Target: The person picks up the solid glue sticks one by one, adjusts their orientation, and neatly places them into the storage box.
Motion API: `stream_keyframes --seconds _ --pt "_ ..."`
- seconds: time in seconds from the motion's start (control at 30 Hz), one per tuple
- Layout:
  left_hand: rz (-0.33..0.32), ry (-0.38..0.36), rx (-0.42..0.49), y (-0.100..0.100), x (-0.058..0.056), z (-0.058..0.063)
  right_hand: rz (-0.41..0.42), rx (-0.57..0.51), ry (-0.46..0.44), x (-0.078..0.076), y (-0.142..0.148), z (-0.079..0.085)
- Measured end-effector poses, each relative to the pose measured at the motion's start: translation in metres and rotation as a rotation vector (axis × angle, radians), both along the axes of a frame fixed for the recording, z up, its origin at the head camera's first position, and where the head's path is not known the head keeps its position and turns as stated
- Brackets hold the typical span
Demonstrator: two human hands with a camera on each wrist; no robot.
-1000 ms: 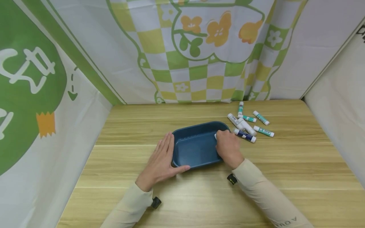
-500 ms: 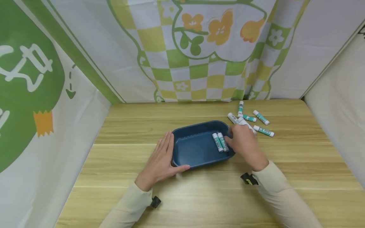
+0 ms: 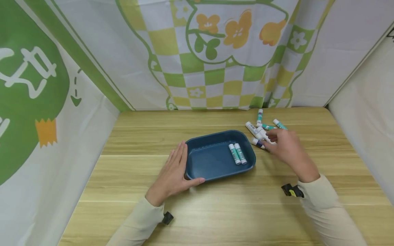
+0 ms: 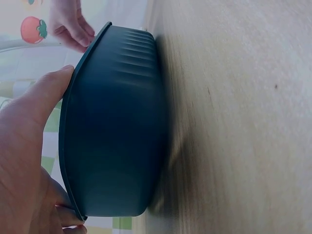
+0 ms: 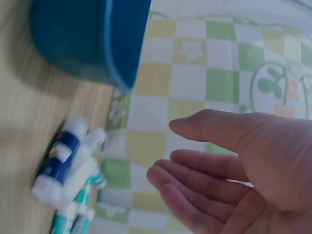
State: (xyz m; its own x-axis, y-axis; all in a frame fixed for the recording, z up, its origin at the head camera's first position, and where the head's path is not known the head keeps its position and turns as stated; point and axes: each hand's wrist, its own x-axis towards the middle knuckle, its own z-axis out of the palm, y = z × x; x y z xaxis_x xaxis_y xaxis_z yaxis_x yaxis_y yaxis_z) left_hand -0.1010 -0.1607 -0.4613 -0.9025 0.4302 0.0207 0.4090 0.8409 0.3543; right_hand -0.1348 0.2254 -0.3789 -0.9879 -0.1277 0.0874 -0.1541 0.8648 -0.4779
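Observation:
A dark blue plastic bin (image 3: 215,160) holds two teal-and-white glue sticks (image 3: 235,154) side by side at its right end. My left hand (image 3: 170,176) rests against the bin's left end, fingers straight along the side and thumb on the near rim (image 4: 68,112). Right of the bin, my right hand (image 3: 290,150) hovers over loose glue sticks, partly covering them. Its fingers are loosely bent with nothing between them, as the right wrist view shows. Closest to it are a navy glue stick (image 5: 61,158) and white ones (image 3: 253,130); one teal stick is hidden behind the hand.
More teal glue sticks (image 3: 260,116) lie toward the back right of the wooden table (image 3: 138,136). A checkered curtain (image 3: 213,82) hangs behind the back edge, with white fabric walls (image 3: 363,95) at the sides.
My right hand has let go of a glue stick inside the bin, where two now lie, and moved out rightward over the loose ones. The left hand stays in place.

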Motion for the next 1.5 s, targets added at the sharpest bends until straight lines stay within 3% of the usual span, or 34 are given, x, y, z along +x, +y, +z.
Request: stream_keyframes --seconds 0.33,0.77,1.13,1.5 --pt "0.009 -0.042 0.010 0.000 0.002 0.000 0.047 -0.008 0.033 -0.002 0.033 -0.034" --pt "0.011 -0.047 0.005 0.000 0.003 -0.002 0.070 0.049 0.074 -0.006 0.054 -0.077" --pt "0.009 -0.029 0.008 0.001 0.003 0.003 0.024 0.030 -0.015 -0.006 0.054 -0.087" --pt "0.010 -0.022 0.007 0.000 0.002 0.003 0.054 0.009 0.021 -0.008 0.053 -0.091"
